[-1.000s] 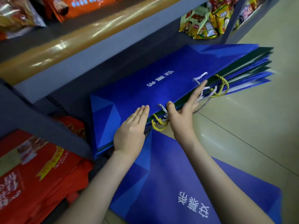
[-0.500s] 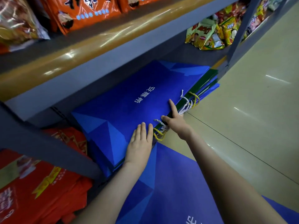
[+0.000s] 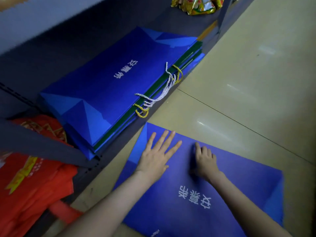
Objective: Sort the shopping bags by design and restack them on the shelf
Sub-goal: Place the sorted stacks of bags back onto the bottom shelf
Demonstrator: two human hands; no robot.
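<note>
**Hands, change since half a second ago.** Both of your hands have left the shelf stack and come down onto the blue bag on the floor (image 3: 230, 194).
- Your left hand (image 3: 156, 155), which lay flat on the top bag of the stack, now lies flat on the floor bag, fingers straight and spread.
- Your right hand (image 3: 205, 161), which was at the cord handles, now rests on the same bag just beside the left. Its fingers are bent, and blur hides whether they pinch anything.

**Stack of blue and green bags (image 3: 109, 93).** It lies flat on the lower shelf (image 3: 71, 53), untouched. A blue bag with white lettering is on top.

**Edges.**
- The stack's handle edge faces the aisle and runs along the shelf lip.
- White cords (image 3: 164, 89) and yellow cords (image 3: 142, 112) spill over that edge.
- The floor bag's far corner sits near the shelf base, just below the stack.

**Room.**
- Pale floor (image 3: 256, 82) lies open to the right of the floor bag and beyond it.
- Red bags (image 3: 34, 185) fill the bay to the left.
- Snack packets (image 3: 196, 6) sit well beyond the stack.
</note>
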